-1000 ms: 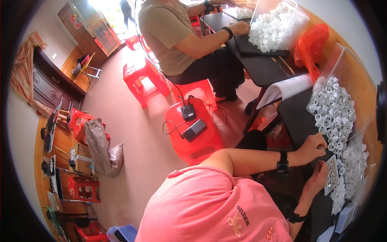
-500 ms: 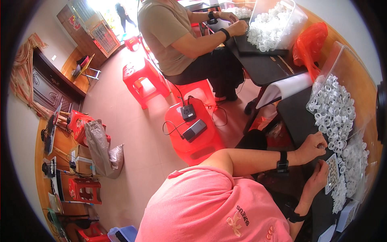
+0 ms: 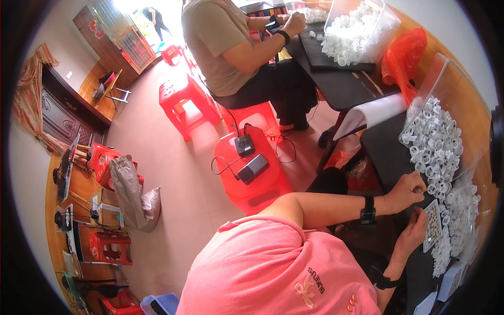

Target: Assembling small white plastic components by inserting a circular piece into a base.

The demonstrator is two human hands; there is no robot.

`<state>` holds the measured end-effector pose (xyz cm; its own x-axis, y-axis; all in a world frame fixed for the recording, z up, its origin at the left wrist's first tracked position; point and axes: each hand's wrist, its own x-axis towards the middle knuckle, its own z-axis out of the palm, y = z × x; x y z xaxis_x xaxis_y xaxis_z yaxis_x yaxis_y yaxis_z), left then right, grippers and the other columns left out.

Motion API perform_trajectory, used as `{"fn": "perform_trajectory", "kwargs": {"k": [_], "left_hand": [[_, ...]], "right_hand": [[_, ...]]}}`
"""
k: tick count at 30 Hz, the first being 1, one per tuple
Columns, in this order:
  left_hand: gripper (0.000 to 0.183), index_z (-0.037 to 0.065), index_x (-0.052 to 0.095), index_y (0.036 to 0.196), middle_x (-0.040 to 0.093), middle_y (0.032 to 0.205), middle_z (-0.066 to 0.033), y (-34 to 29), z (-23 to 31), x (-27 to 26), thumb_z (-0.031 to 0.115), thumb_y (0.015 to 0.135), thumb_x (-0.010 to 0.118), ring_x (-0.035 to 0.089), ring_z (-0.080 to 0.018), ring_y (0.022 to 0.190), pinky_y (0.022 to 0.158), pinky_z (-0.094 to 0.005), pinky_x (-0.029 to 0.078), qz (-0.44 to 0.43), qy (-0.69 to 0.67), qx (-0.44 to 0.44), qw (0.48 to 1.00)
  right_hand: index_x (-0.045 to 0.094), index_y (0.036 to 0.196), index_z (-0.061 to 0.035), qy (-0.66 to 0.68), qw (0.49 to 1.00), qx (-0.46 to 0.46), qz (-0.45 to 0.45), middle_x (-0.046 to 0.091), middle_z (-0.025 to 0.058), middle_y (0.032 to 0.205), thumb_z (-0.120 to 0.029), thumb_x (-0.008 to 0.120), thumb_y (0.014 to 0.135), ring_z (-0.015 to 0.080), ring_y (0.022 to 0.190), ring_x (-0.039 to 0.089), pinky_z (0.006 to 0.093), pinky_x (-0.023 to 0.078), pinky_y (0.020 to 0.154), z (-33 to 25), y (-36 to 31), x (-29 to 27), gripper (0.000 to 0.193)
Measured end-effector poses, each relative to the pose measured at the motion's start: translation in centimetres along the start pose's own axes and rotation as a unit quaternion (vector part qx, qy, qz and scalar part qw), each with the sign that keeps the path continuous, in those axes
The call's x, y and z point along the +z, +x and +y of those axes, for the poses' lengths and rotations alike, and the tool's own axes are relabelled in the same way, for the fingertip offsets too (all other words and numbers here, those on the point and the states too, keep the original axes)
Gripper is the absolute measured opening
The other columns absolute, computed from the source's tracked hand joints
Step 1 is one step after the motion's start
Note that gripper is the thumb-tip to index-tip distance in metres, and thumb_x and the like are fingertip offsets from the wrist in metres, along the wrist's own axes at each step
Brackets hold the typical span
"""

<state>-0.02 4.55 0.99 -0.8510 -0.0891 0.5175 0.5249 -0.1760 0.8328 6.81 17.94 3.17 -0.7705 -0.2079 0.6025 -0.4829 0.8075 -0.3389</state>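
My left hand [image 3: 405, 194], with a dark watch on its wrist, is closed with bent fingers at the edge of the pile. Just below it my right hand [image 3: 412, 234] is pinched, its fingertips near the left ones. Whatever either hand holds is too small or hidden to make out. Beside the right hand lies a flat white-edged tray [image 3: 432, 227] with rows of small pale pieces. A heap of clear and white plastic ring-shaped pieces [image 3: 434, 142] spills from a clear bin [image 3: 443, 71] towards my hands. More small white pieces [image 3: 442, 254] lie past the tray.
A co-worker's hands [image 3: 294, 23] are at the far end of the dark table, by another clear bin [image 3: 388, 31] of white pieces. A red plastic bag [image 3: 404, 58] hangs between. Left of me, a red stool [image 3: 247, 194] bears a power bank [image 3: 253, 169] and cables.
The co-worker's hands have drawn back from the far pile and lifted, and loose pieces show there. My own hands stay almost where they were.
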Motion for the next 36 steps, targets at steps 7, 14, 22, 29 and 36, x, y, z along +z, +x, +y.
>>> {"fn": "perform_trajectory", "kwargs": {"k": [7,14,22,29,36], "left_hand": [[0.014,-0.001,0.062,0.081,0.054,0.084,-0.0111,-0.02,0.18,0.17,0.000,0.070,0.070,0.057,-0.0229,0.069,0.062,-0.0331,0.045,0.019,-0.005,0.008,1.000],[0.013,-0.001,0.063,0.084,0.054,0.086,-0.0094,-0.01,0.05,0.13,0.001,0.072,0.069,0.057,-0.0196,0.071,0.063,-0.0308,0.046,0.011,0.000,0.009,1.000],[0.014,-0.002,0.061,0.081,0.055,0.086,-0.0108,0.04,0.21,0.09,0.000,0.070,0.070,0.058,-0.0223,0.070,0.063,-0.0324,0.046,0.020,-0.021,0.007,1.000],[0.014,-0.001,0.063,0.087,0.052,0.087,-0.0063,-0.05,0.40,-0.04,0.001,0.074,0.068,0.053,-0.0146,0.073,0.064,-0.0277,0.044,0.003,-0.019,-0.007,1.000],[0.013,-0.001,0.063,0.086,0.051,0.085,-0.0067,-0.06,0.14,-0.07,0.002,0.074,0.068,0.053,-0.0154,0.072,0.064,-0.0278,0.043,0.002,-0.011,0.007,1.000]], "right_hand": [[0.057,0.107,0.0016,0.010,1.000,-0.004,0.000,0.065,0.0181,0.099,0.003,0.055,0.095,0.0369,0.091,0.063,0.0424,0.048,0.077,-0.01,-0.01,-0.06,0.012],[0.058,0.105,0.0035,0.016,1.000,-0.008,0.012,0.063,0.0182,0.096,0.005,0.056,0.092,0.0381,0.091,0.061,0.0437,0.047,0.076,-0.21,0.06,0.04,0.013],[0.056,0.108,0.0032,-0.001,1.000,-0.013,0.001,0.064,0.0193,0.098,0.003,0.055,0.095,0.0381,0.090,0.062,0.0431,0.048,0.077,-0.31,0.13,-0.28,0.013],[0.056,0.108,0.0032,0.000,1.000,-0.015,0.002,0.064,0.0192,0.099,0.003,0.055,0.095,0.0381,0.091,0.062,0.0428,0.048,0.077,-0.29,0.09,-0.25,0.013],[0.056,0.108,0.0026,0.003,1.000,-0.015,0.000,0.064,0.0192,0.099,0.003,0.055,0.095,0.0380,0.091,0.062,0.0428,0.048,0.077,0.01,-0.04,-0.15,0.013]]}}
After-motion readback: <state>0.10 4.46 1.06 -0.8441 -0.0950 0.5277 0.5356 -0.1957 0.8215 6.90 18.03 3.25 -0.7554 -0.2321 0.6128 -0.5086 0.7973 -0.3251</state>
